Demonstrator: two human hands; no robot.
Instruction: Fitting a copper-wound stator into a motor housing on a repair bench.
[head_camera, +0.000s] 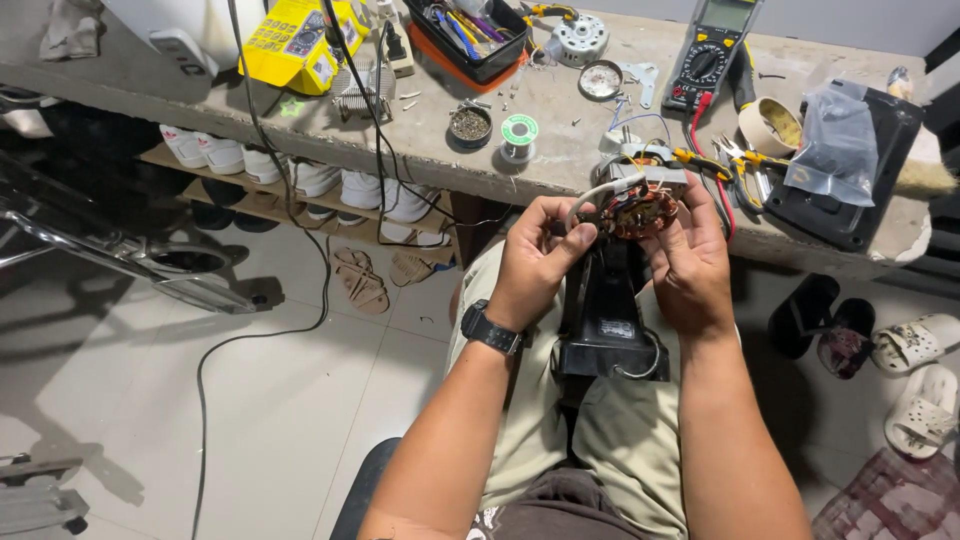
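Cluttered worktop (560, 150), white floor, seat at its edge.
Item: motor (640, 205) atop black housing (605, 315) on my lap; my left hand (535, 262) and right hand (688, 262) both clamped on motor, white wire (590, 195) looping between. Multimeter (712, 45), solder spool (518, 133) beyond.

**Bench and floor clutter**

Workbench (560, 160) runs across the top. Multimeter (712, 50) at 1 o'clock, tape roll (770, 124) just right of it, plastic bag (835, 145) on a black tray (860, 215) at 2. Solder spool (519, 132) near 12, round tin (470, 124) beside it. Yellow box (290, 45) at 11. White shoes (300, 175) on the shelf below, brown sandals (362, 282) on the floor, pale sandals (920, 390) at 4.
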